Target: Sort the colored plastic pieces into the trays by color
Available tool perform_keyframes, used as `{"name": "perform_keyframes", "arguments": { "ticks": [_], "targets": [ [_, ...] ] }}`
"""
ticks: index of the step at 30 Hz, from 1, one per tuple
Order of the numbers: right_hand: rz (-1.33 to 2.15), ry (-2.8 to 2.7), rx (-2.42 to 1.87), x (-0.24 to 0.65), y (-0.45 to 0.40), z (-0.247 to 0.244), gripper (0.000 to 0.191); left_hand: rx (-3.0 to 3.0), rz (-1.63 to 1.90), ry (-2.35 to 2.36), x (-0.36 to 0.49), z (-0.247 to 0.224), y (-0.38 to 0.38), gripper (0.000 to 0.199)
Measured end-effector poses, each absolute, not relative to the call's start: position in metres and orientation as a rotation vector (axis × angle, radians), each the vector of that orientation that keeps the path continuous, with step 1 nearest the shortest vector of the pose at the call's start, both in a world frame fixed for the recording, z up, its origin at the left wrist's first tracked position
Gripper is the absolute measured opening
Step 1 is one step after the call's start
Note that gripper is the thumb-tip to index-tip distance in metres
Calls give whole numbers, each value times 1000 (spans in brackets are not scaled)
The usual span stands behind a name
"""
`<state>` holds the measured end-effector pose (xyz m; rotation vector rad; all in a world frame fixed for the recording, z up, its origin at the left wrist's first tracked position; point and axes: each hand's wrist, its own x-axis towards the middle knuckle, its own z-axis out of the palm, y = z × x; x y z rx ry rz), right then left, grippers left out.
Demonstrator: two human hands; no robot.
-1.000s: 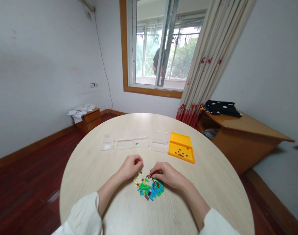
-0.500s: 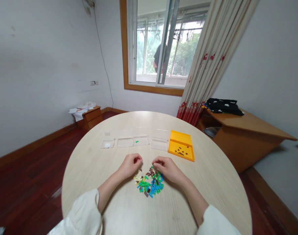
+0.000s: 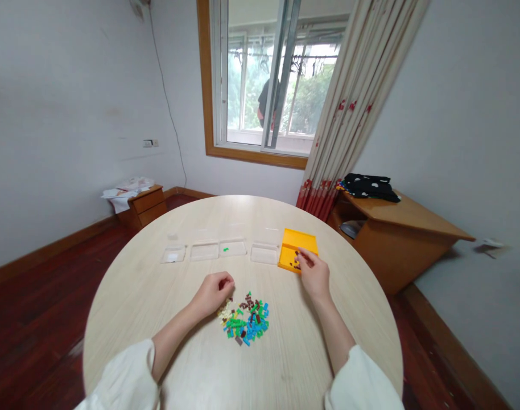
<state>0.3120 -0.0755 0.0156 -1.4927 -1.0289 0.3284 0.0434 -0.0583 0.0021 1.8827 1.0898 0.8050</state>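
Observation:
A loose pile of small building bricks [image 3: 248,329] in green, blue, brown and cream lies on the round table. Just behind its left edge rests my left hand [image 3: 215,290], fingers curled closed; whether a brick is inside them is hidden. My right hand [image 3: 315,276] is over the front right of an open yellow box [image 3: 300,234], with thumb and fingertips drawn together inside it. Several small brown bricks [image 3: 291,264] lie in the box near those fingertips. Anything in the pinch is too small to make out.
Left of the yellow box stand several clear plastic boxes with open lids, one a clear box [image 3: 264,254] beside it. Another clear box [image 3: 238,249] has small green bricks [image 3: 226,249] in it. The pale table [image 3: 226,370] has a rounded edge.
My right hand has moved from the brick pile to the yellow box, right and away from me. My left hand stays by the pile. The whole view has shifted slightly.

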Motion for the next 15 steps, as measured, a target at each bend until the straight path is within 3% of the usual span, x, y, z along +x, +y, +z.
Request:
{"name": "perform_keyframes", "arguments": {
  "ticks": [7, 15],
  "targets": [
    [68, -1141, -1721, 332, -78, 13, 35, 1901, 823, 1106, 43, 3, -59, 21],
    [525, -1914, -1363, 254, -101, 21, 17, 1945, 784, 1084, 44, 4, -62, 21]
  ]
}}
